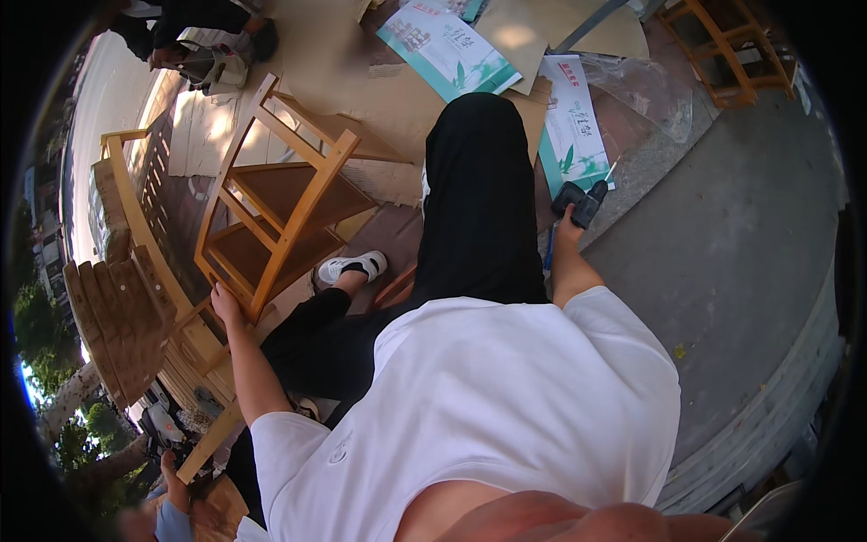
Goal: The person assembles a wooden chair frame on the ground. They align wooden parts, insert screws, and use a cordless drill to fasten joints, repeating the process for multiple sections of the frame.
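Left of the wearer's knees, a tilted wooden shelf rack stands within reach, its near lower corner touched by the left hand; whether that grip closes around the rail or merely braces it, I cannot tell. Out on the other side, the right hand has its grip wrapped around the handle of a black cordless drill, well apart from the rack, the bit angled outward.

Good handling here probably means steadying the rack by a solid rail rather than a thin panel, with the drill's tip turned away from the black-trousered leg and the trigger left alone while it is off the wood. That leg rises between drill and rack, so any path across should go around it.

Under and beside the drill lies a white-and-green printed sheet, with crumpled clear plastic near it that could snag or slip underfoot. Flattened cardboard spreads beyond the rack. Stacked brown boards crowd its left side, limiting room to swing it that way. Another person's hand shows at lower left.
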Tool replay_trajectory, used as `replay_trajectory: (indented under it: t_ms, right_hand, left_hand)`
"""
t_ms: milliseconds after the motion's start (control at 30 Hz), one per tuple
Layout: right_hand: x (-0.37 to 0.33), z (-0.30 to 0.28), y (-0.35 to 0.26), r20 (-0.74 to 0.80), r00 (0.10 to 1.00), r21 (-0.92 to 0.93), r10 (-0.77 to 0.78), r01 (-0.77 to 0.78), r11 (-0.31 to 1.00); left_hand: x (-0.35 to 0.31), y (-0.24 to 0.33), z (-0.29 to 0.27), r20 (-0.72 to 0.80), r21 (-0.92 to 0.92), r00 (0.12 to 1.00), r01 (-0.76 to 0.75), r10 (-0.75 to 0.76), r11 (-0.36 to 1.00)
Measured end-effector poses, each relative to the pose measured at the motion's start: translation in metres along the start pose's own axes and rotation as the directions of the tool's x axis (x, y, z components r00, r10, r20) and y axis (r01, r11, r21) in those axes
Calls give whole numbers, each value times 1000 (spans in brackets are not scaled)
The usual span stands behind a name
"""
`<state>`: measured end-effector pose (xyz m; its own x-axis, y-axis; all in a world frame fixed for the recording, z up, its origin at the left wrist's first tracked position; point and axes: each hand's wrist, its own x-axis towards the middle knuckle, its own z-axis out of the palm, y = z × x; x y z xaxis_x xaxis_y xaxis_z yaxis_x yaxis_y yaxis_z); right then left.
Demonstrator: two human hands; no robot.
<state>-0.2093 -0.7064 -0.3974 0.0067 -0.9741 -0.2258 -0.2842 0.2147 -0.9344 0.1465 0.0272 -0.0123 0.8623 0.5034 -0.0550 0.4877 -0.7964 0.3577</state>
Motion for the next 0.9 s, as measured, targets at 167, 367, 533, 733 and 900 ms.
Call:
replay_trajectory:
  t_ms: [167, 367, 533, 733, 900]
  right_hand:
    - [36, -9, -14, 104, 941, -162, 324, -305, 938]
    - [-14, 17, -95, 499, 819, -263, 283, -168, 950]
    - [-61, 144, -382, 578, 676, 199, -458, 428, 882]
    - [-159, 311, -530, 929, 177, 229, -325, 415, 881]
    - [-193, 366, -513, 951, 225, 153, -213, 256, 954]
  left_hand:
    - [-12, -16, 13, 127, -341, 977, 207, -173, 917]
    - [-7, 6, 10, 144, -470, 965, 263, -221, 842]
    - [4, 17, -14, 263, -642, 907, 419, -328, 643]
    - [24, 82, -45, 276, -799, 947, 321, -165, 509]
    - [-48, 187, -173, 48, -686, 950, -192, 308, 701]
